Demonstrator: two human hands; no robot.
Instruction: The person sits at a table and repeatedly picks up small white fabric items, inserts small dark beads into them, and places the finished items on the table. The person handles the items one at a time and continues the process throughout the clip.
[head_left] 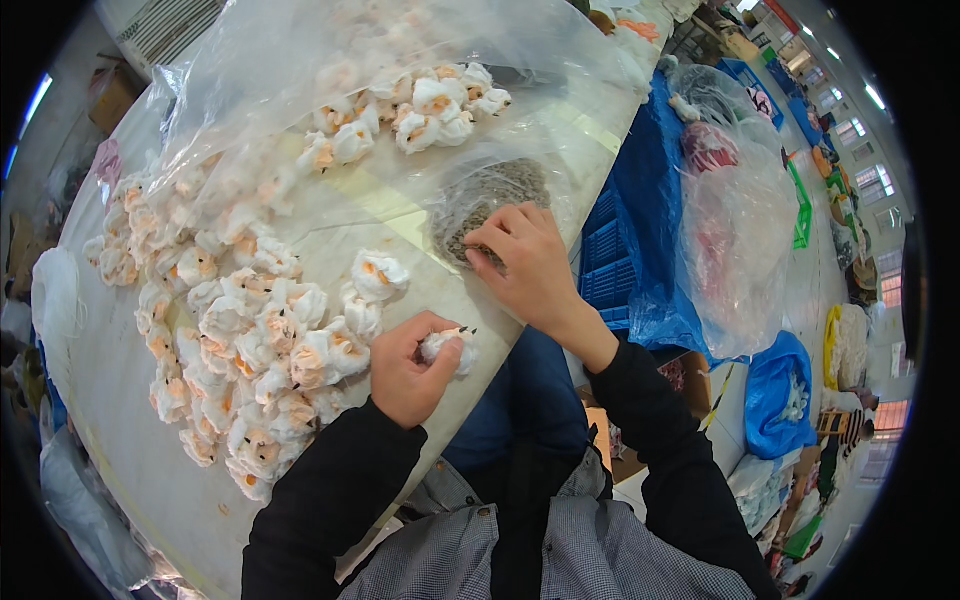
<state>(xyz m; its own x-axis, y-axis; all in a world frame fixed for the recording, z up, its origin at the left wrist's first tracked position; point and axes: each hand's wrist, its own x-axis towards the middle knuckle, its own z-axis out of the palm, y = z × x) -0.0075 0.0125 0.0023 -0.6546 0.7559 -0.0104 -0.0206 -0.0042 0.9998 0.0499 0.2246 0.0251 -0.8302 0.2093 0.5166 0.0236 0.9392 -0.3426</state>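
Observation:
My left hand [412,370] is closed around a small white fluffy plush piece [452,350], with dark tips sticking out at its top. My right hand [528,262] reaches to a clear plastic bag [492,205] full of tiny brownish-grey bits. Its fingertips are bent together at the bits, and whatever they pinch is hidden or too small to name. To the left of my left hand lies a big heap of similar white plush pieces [285,345] with orange patches. A single piece [378,275] rests just beyond that hand.
A large clear plastic sheet [235,75] covers the table's far part, and more plush pieces [435,110] lie at its edge. Right of the table [440,300] stand blue crates [605,250] with blue plastic and a clear bag [745,260]. A blue sack [778,400] sits on the floor.

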